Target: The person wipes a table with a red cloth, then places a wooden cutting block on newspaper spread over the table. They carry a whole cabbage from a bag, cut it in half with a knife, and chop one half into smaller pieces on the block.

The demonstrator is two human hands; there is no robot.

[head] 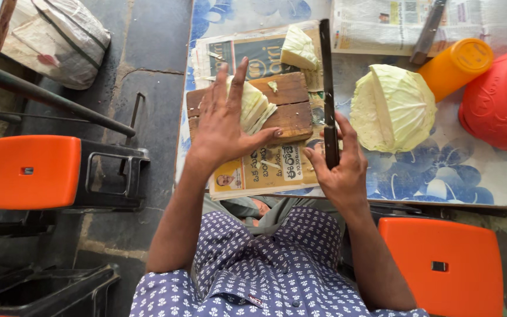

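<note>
R hand (338, 167) grips knife (327, 94); L hand (224, 120) fingers spread, prob. touching cabbage wedge (253, 105).

Left hand (223, 126) open, fingers spread and extended, palm down above the wooden cutting board (291, 103), forearm bare. Right hand (338, 167) just right of the board's near corner, fingers curled closed around a knife (327, 88), wrist bent, blade directed away from the body.

Table: a top (441, 176) with a blue flower cloth.
On it: newspaper sheets (265, 170), half a cabbage (391, 108), an orange bottle (456, 67) lying down, a red plastic vessel (500, 100).
On the newspaper: a wooden cutting board (291, 105), a cabbage wedge (298, 50).
</note>
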